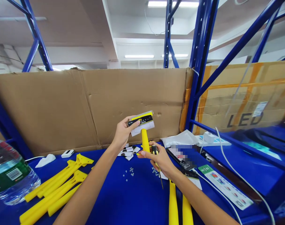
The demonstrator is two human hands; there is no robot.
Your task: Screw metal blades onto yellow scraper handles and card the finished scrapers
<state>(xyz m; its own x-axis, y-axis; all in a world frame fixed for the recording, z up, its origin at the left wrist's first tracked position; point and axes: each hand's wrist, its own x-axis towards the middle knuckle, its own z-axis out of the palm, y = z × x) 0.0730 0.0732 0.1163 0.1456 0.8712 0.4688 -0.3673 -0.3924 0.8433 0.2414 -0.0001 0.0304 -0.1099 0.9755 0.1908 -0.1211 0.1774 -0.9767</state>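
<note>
Yellow handle, held toward the far edge of the blue table, slants up from the right hand, curled around it and a screwdriver. Beyond, the left hand pinches the printed piece at its top.

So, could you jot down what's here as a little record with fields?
Left hand: grips a labelled panel
Right hand: holds a yellow handle and a screwdriver
Table, left side: yellow tubes with flared ends, beside a clear bottle
Table, middle: small loose metal parts
Behind: upright cardboard
</note>
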